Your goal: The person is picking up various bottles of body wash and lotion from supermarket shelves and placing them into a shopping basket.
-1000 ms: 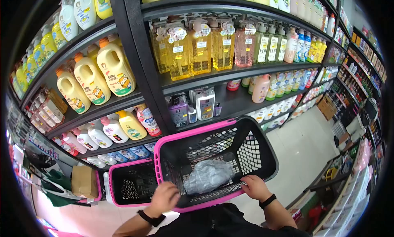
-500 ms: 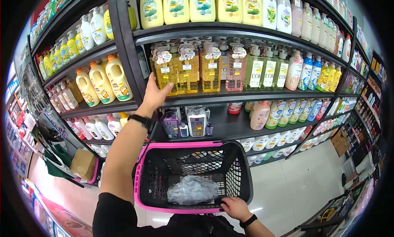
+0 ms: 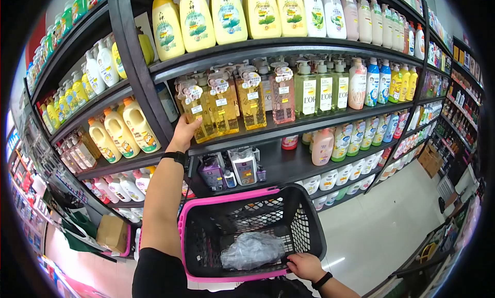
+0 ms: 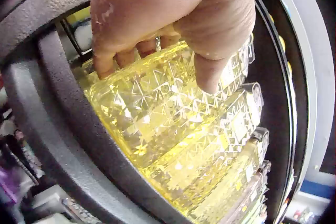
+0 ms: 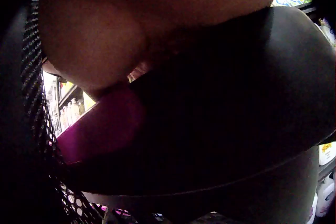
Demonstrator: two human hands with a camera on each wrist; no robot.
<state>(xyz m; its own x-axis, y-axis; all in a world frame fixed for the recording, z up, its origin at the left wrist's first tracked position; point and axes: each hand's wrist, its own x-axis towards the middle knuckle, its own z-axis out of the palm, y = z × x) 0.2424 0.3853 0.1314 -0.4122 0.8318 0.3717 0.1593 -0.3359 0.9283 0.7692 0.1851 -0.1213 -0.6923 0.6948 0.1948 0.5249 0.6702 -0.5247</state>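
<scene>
My left hand (image 3: 184,134) reaches to the shelf and grips the leftmost yellow pump bottle (image 3: 197,118) near its base. In the left wrist view the fingers wrap one side of the faceted clear bottle (image 4: 142,103), and the thumb lies along the other. My right hand (image 3: 308,267) holds the near rim of a black shopping basket (image 3: 206,223) with a pink edge. A crumpled clear plastic bag (image 3: 252,250) lies inside. Seen close in the right wrist view, the right hand (image 5: 100,35) is dark against the rim.
More yellow pump bottles (image 3: 251,104) and a pink one (image 3: 282,102) stand right beside the gripped bottle. A black shelf post (image 3: 129,55) rises to the left. Below sit purple and white boxes (image 3: 242,166). A cardboard box (image 3: 112,233) is on the floor side at left.
My left hand has left the basket's near side, reached up to the shelf and closed round the leftmost yellow bottle. My right hand has stayed on the basket rim.
</scene>
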